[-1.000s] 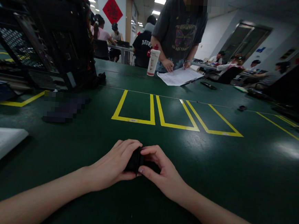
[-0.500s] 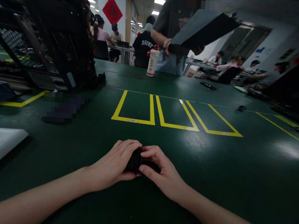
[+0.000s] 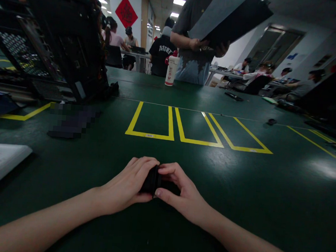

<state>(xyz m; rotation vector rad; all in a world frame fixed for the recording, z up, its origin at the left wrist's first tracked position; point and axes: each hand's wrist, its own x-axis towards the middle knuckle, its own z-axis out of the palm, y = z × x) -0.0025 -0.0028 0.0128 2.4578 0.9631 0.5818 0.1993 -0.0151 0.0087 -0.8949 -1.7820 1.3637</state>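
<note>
Between my hands, low on the green table (image 3: pixel 112 238), is a small black object with a thin raised rim (image 3: pixel 151 182); its kind does not show. Wrapped over its left part is my left hand (image 3: pixel 128 183), fingers on top and thumb underneath. From the other side, my right hand (image 3: pixel 186 193) grips the right end by the rim with thumb and fingertips. Much of the object is hidden behind the fingers.
Yellow tape outlines (image 3: pixel 149 135) mark the table ahead. To the left stand an open black computer case (image 3: pixel 71 52) and a white box-like thing (image 3: pixel 2 163). A white bottle (image 3: pixel 171 72) is at the far edge; behind it a person (image 3: pixel 190 61) holds a dark clipboard (image 3: pixel 240 21).
My right thumb and fingers have shifted very slightly at the black object's rim. My left hand stays put. Across the table, the person has raised the clipboard and moved their hands.
</note>
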